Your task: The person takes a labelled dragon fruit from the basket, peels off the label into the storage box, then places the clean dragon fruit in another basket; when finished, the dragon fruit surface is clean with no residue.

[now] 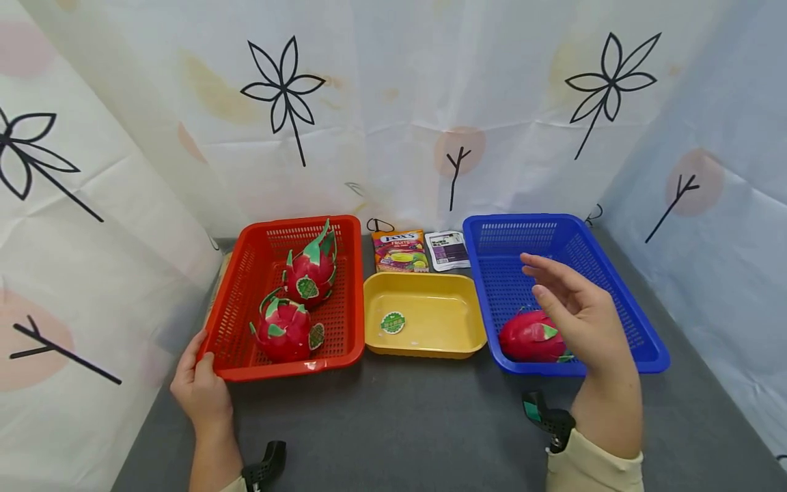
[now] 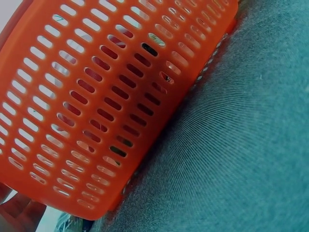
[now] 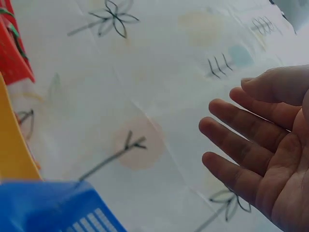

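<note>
My left hand (image 1: pixel 204 393) grips the front left corner of the red basket (image 1: pixel 279 371), which holds two dragon fruits (image 1: pixel 284 331). In the left wrist view the slotted side of the red basket (image 2: pixel 91 96) fills much of the picture, with part of the left hand (image 2: pixel 21 212) at its lower corner. Above the blue basket (image 1: pixel 653 352) my right hand (image 1: pixel 581 318) is raised with nothing in it. Below it a dragon fruit (image 1: pixel 531 336) lies in the basket's front left part, partly covered by the hand. The right wrist view shows the right hand (image 3: pixel 270 150) with its fingers extended and apart.
Between the baskets stands a yellow tray (image 1: pixel 430 307) with a round green sticker (image 1: pixel 393 322) in it. Behind the tray lie an orange candy packet (image 1: pixel 399 251) and a white packet (image 1: pixel 447 250). Patterned white cloth (image 1: pixel 393 102) hangs at the back and sides.
</note>
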Motion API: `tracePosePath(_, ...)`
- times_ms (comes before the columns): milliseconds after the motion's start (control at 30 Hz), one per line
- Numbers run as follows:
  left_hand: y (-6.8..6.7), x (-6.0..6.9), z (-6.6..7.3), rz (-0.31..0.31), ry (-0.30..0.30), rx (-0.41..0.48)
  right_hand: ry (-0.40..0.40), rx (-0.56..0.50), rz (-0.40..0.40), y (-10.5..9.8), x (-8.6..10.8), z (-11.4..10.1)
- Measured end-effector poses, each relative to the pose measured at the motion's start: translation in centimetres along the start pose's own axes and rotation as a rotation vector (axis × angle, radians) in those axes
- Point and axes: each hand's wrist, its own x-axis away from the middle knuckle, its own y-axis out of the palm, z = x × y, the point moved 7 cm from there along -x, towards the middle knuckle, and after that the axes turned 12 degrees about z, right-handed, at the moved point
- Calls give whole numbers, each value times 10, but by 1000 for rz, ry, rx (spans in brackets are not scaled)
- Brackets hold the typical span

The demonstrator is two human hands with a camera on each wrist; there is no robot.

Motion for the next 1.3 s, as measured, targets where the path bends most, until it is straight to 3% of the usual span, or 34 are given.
tracePosePath(267,0,1,-1,-8,2,-48,-136,-119,-112,52,3,-24)
tracePosePath(400,3,3,-1,-19,8,-58,-166,-171,-169,77,6,-31)
tracePosePath(967,2,3,2,-9,29,-34,-213,-228,-363,159,8,-47)
tracePosePath(1300,-1,3,1,-7,21,-39,-159,-261,-505,221,4,-49)
